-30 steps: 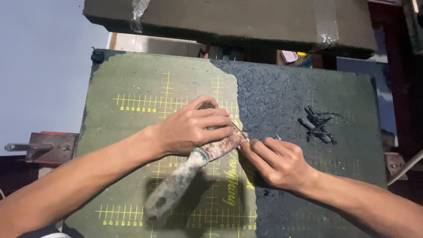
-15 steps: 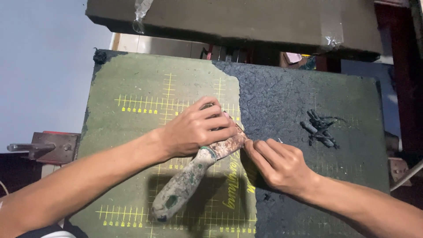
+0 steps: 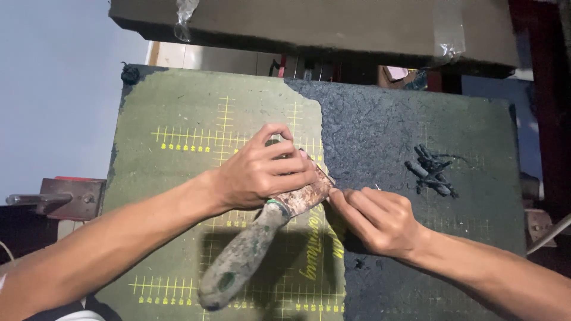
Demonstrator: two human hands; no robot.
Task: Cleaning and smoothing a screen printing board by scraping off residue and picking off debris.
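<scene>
The left hand (image 3: 262, 172) has its fingers wrapped over a scraper (image 3: 267, 238): rusty blade, dirty green handle. It lies on the green mat (image 3: 178, 113). The right hand (image 3: 380, 220) fingers pinch together at the blade's tip.

Left hand (image 3: 264, 172): centre of frame, knuckles up, fingers curled closed, forearm from lower left; right hand (image 3: 377, 217): just right of centre, fingertips pinched together, forearm from lower right.
</scene>
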